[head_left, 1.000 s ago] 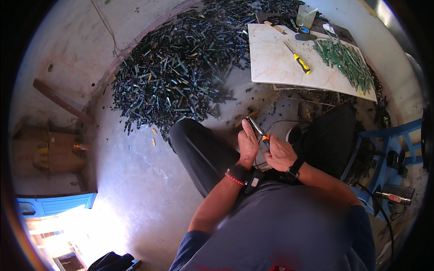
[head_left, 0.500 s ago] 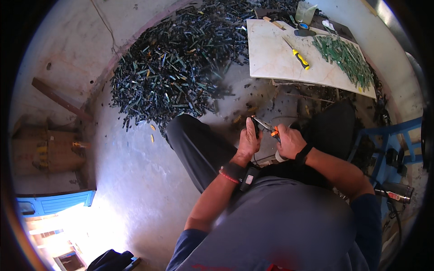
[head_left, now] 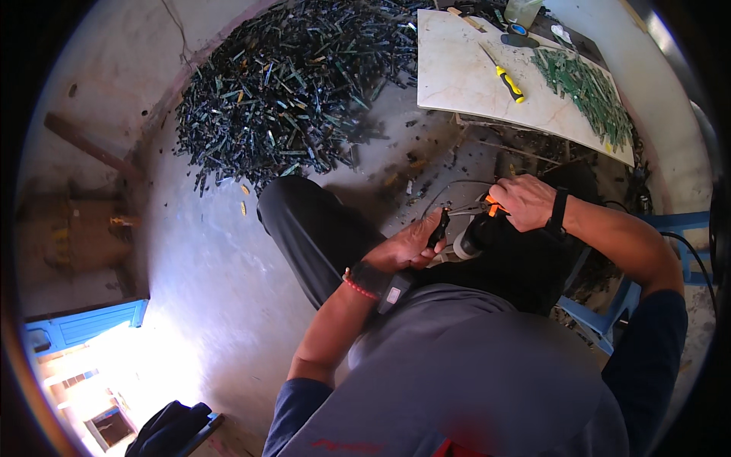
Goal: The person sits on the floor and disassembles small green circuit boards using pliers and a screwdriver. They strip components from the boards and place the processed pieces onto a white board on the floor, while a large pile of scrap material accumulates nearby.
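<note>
My left hand (head_left: 415, 244) is closed around a small black piece (head_left: 438, 231), holding it upright above my lap. My right hand (head_left: 524, 202) grips pliers with orange handles (head_left: 495, 206). The jaws of the pliers reach left to the top of the black piece; whether they bite on it is too small to tell. Just below the pliers, a dark cylinder with a pale end (head_left: 463, 247) lies between my hands, partly hidden by my right leg's dark cloth. A thin cable loops behind my hands.
A large heap of dark and green strips (head_left: 282, 99) covers the floor ahead. On a pale board (head_left: 449, 68) at the right lie green strips (head_left: 582, 91), a yellow-and-black handled tool (head_left: 510, 85) and a blue tape roll (head_left: 518, 30). A blue chair (head_left: 609, 308) stands at my right.
My right hand has moved right and up with the pliers, its elbow swinging outward. My left hand has turned and lowered slightly with the black piece. The dark cylinder shows more now.
</note>
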A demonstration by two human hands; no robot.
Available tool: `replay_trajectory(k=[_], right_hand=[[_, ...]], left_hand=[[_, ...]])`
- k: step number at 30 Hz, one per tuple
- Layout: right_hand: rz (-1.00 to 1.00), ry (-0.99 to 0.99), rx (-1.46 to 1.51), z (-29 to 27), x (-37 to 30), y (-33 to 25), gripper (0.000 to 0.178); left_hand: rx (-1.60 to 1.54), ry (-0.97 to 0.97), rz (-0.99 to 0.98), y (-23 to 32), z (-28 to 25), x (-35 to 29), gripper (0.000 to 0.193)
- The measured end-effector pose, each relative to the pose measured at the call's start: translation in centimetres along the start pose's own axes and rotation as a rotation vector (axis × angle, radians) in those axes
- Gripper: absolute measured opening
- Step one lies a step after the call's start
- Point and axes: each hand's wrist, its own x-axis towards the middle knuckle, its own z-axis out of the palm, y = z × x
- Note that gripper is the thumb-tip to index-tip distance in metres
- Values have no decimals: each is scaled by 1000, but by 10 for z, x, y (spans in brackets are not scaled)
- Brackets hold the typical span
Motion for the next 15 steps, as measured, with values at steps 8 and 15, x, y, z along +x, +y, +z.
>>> replay_trajectory(k=[8,15], right_hand=[[291,96,509,14,-3,-26,22],[452,71,469,32,-4,-63,24]], left_hand=[[-200,54,105,-7,-13,20,64],[-237,248,199,-1,-9,28,63]])
